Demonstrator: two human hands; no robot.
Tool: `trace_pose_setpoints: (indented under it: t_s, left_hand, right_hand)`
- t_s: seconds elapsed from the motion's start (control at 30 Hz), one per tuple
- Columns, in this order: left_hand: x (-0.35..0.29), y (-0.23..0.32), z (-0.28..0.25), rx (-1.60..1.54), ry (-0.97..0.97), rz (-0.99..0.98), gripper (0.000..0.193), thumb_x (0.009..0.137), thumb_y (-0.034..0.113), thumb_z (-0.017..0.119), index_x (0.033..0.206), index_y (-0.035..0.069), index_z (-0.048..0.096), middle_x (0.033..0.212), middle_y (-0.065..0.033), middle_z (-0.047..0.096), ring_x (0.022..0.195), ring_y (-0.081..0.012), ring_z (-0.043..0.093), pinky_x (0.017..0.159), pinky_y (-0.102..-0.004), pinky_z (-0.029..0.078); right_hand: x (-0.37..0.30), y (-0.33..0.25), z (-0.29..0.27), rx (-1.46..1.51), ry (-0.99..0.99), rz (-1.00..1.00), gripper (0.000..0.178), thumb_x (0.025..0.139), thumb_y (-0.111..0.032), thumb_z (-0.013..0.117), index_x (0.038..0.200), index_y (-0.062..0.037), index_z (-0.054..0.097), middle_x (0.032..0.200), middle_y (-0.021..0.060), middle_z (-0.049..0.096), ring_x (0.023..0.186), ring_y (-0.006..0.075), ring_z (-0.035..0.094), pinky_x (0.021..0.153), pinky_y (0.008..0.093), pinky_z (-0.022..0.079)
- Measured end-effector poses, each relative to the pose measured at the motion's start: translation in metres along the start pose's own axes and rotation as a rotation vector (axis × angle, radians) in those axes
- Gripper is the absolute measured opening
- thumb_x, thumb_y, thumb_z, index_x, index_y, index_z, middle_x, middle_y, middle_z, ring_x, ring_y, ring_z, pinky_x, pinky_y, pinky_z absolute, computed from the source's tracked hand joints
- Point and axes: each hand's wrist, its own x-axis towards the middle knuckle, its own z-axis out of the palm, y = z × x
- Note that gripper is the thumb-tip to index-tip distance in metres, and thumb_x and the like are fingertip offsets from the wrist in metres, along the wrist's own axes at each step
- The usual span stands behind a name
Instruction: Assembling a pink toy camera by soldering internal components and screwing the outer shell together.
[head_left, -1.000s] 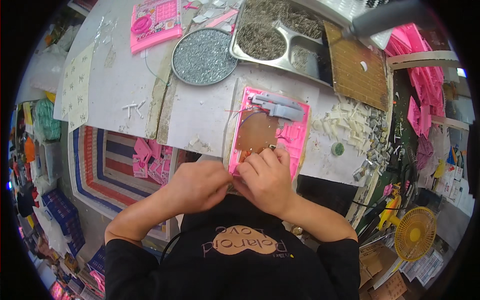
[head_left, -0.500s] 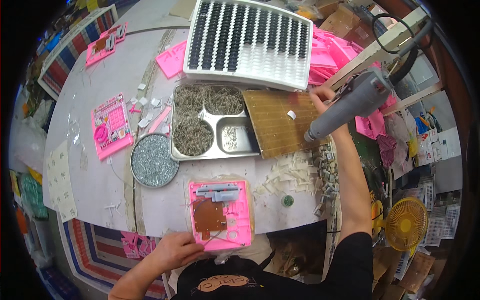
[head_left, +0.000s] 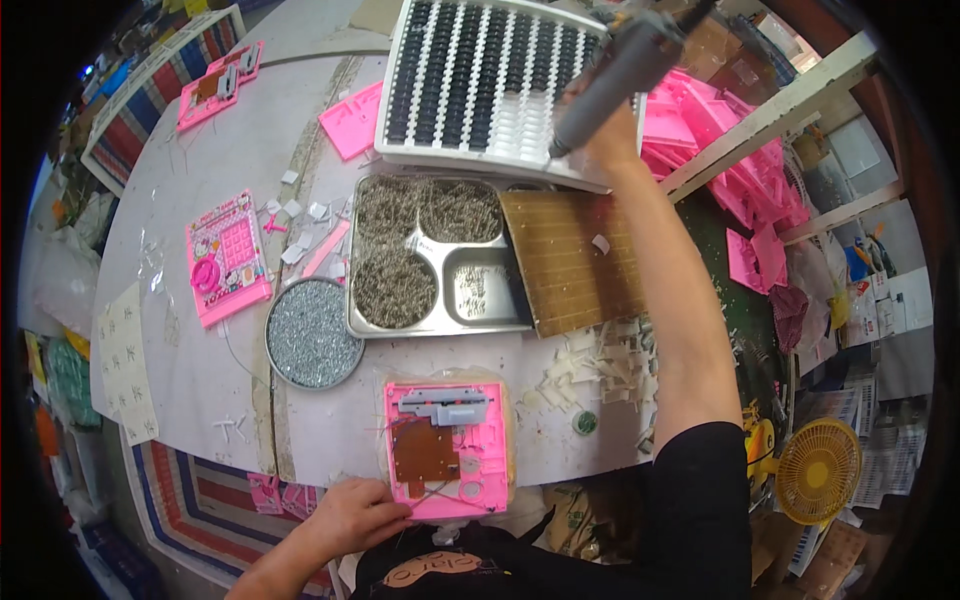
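Steadying a pink toy housing while I raise a grey power screwdriver.

My left hand [head_left: 355,515] rests, fingers curled, on the near-left corner of the pink toy housing [head_left: 448,445]. Beyond my fingertips sit the round dish of screws [head_left: 312,333] and the steel compartment tray [head_left: 440,255]. Farthest off, my right hand [head_left: 605,125] wraps closed around the grey power screwdriver [head_left: 615,70] over the white slotted rack [head_left: 480,75].
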Motion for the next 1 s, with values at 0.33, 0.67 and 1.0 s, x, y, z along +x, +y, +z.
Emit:
trace_pose_setpoints:
  t_s: [0.33, 0.67, 1.0]
  left_hand:
    - [0.004, -0.003, -0.003, 0.006, -0.025, 0.04, 0.019, 0.08, 0.018, 0.082, 0.095, 0.012, 0.072, 0.087, -0.0059, 0.06, 0.076, -0.0282, 0.063, 0.063, -0.0411, 0.05]
    - [-0.004, -0.004, 0.006, 0.023, 0.001, 0.016, 0.019, 0.079, 0.017, 0.083, 0.094, 0.012, 0.072, 0.084, -0.005, 0.057, 0.074, -0.0265, 0.062, 0.063, -0.04, 0.049]
    - [0.001, 0.0, 0.0, 0.091, -0.035, 0.057, 0.027, 0.073, 0.013, 0.086, 0.096, 0.012, 0.073, 0.08, -0.0032, 0.058, 0.072, -0.0254, 0.062, 0.061, -0.0391, 0.049]
  right_hand:
    - [-0.152, -0.198, -0.205, 0.771, -0.596, 0.33, 0.017, 0.087, -0.008, 0.077, 0.103, -0.0058, 0.071, 0.097, 0.0044, 0.07, 0.091, 0.0197, 0.064, 0.085, 0.0314, 0.051]
    - [-0.252, -0.288, -0.214, 0.579, -0.687, -0.063, 0.021, 0.074, -0.013, 0.079, 0.094, -0.0111, 0.071, 0.106, 0.003, 0.068, 0.102, 0.0292, 0.056, 0.089, 0.0431, 0.047]
    - [-0.247, -0.262, -0.223, 0.573, -0.614, 0.1, 0.015, 0.076, -0.016, 0.079, 0.088, -0.0115, 0.071, 0.101, 0.0041, 0.067, 0.099, 0.0291, 0.058, 0.086, 0.0427, 0.046]
